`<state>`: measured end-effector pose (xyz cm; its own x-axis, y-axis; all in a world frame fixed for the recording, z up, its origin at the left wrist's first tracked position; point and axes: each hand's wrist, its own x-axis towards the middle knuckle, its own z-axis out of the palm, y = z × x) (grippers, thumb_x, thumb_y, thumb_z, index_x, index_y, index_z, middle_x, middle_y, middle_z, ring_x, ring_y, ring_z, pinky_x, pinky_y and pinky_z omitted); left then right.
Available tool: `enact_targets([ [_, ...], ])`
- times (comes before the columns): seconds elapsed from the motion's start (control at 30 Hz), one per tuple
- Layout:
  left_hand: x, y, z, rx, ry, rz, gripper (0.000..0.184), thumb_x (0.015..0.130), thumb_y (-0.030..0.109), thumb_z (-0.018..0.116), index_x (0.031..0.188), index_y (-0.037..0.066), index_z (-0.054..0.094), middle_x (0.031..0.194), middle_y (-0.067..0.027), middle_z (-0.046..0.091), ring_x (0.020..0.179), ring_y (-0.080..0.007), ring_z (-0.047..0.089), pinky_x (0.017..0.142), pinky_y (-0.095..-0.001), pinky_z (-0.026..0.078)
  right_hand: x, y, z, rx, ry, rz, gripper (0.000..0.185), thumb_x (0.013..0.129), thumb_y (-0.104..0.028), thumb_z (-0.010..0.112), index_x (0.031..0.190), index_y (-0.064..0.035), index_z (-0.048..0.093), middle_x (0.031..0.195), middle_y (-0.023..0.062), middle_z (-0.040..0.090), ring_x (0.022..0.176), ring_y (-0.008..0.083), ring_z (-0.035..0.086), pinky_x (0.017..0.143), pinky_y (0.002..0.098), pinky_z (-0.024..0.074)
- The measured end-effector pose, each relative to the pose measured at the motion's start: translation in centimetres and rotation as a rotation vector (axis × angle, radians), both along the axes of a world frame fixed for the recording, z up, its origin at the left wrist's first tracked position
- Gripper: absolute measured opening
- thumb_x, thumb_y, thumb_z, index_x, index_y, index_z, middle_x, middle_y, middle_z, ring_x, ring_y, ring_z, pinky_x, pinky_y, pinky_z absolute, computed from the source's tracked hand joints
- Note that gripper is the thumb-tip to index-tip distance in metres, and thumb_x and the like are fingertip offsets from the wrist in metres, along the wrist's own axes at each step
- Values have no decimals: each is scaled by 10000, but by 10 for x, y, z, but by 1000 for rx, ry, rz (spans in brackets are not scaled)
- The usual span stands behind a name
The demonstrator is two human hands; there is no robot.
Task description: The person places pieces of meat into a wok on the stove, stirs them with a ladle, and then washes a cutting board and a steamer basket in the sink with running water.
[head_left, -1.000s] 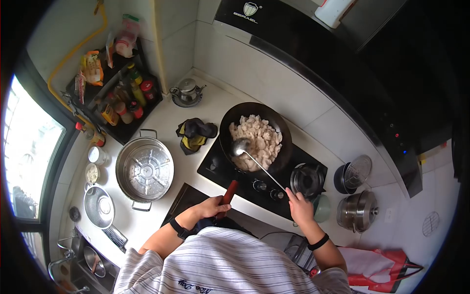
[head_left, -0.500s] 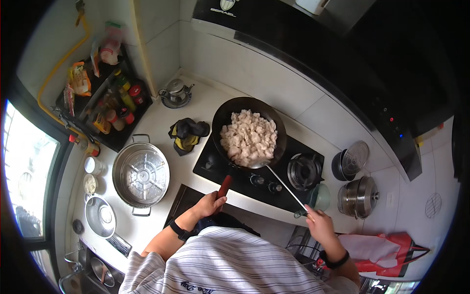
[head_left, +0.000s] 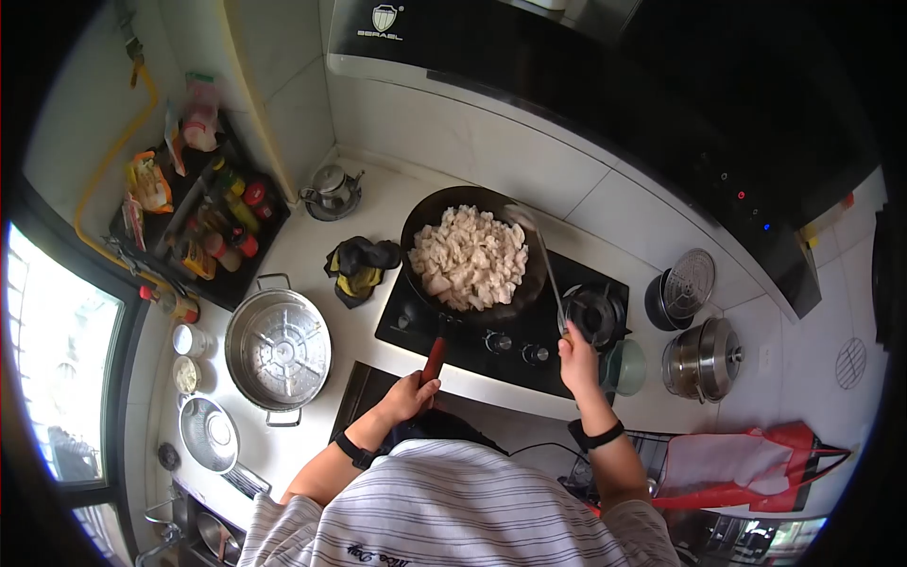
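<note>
My left hand [head_left: 410, 397] is closed round the red handle [head_left: 434, 358] of a dark wok [head_left: 416, 283]. Pale chunks of meat [head_left: 470, 257] fill much of the wok, which sits over the left side of the black gas hob [head_left: 453, 335]. In my right hand [head_left: 578, 361] is a long metal wok spatula [head_left: 550, 274], gripped near the end of its handle. Its head rests at the wok's far right wall, beside the meat. My right hand is above the hob's front right part, close to the bare right burner [head_left: 592, 315].
Left of the hob are a black-and-yellow cloth bundle [head_left: 359, 267], a steamer pot [head_left: 279, 345] and a strainer [head_left: 209, 433]. A kettle [head_left: 331, 184] and a spice rack [head_left: 222, 213] stand behind. To the right are a green bowl [head_left: 624, 369] and lidded pot [head_left: 702, 359]. A range hood [head_left: 605, 94] overhangs.
My right hand has moved up and left, carrying the spatula's head from the wok's near edge to its far right side. My left hand keeps its hold on the wok handle.
</note>
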<state>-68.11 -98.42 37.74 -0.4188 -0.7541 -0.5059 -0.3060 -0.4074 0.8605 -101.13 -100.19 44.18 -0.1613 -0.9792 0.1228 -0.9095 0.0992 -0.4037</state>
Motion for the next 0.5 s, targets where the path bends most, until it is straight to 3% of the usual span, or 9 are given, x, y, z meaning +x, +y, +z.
enact_targets([
  [0.07,-1,0,-1,-15,-8,-4,384,902,382,488,885,0,528,643,-53,584,585,-162,560,577,-291,449,3,-9,-33,86,-339,38,394,876,-128,486,1261,-47,456,716,103,590,555,205,582,524,325,469],
  [0.1,-2,1,-2,-22,-14,-5,406,900,400,481,865,0,538,636,-63,597,599,-190,585,599,-310,461,26,-8,-16,353,-641,-137,419,893,-142,468,1300,-57,412,640,43,508,404,122,461,371,263,387],
  [0.13,-4,0,-3,-24,-15,14,406,900,400,481,865,0,538,636,-63,597,599,-190,585,599,-310,461,42,-8,-12,400,-913,-179,392,896,-135,462,1281,-74,420,617,33,478,343,106,389,300,242,308],
  [0.23,-5,3,-22,-77,25,2,464,906,447,443,926,-5,546,761,-113,610,704,-190,590,643,-320,465,41,-19,6,395,-1161,-159,284,895,-115,469,1174,-59,474,636,34,476,355,73,372,292,225,277],
  [0.33,15,19,-24,97,90,349,503,898,477,444,993,-7,544,847,-130,599,765,-192,578,659,-324,468,36,-39,-22,215,-821,-105,389,877,-115,509,1259,-73,448,620,10,470,365,47,363,297,207,293],
  [0.37,27,26,-27,239,116,548,489,887,473,466,997,2,538,804,-101,583,714,-190,565,614,-320,465,30,-45,-30,255,-711,-91,424,865,-128,530,1272,-48,438,703,48,534,443,108,453,362,245,393],
  [0.4,40,36,-40,317,148,792,403,879,397,516,991,11,539,806,-96,565,679,-178,550,572,-307,457,20,-53,-54,198,-401,-22,435,845,-116,549,1261,-44,447,823,108,610,608,200,580,550,322,488],
  [0.47,83,67,-89,437,166,1174,377,832,309,594,1044,9,508,847,-105,549,662,-184,540,562,-318,462,27,-48,-71,-27,-284,182,443,819,-112,577,1244,-55,465,948,179,624,838,307,614,753,381,475],
  [0.5,99,76,-95,424,37,1451,394,803,264,620,1067,12,473,851,-107,539,640,-182,529,543,-321,461,36,-44,-65,39,-253,165,448,810,-112,588,1238,-59,468,985,197,612,896,339,595,781,395,463],
])
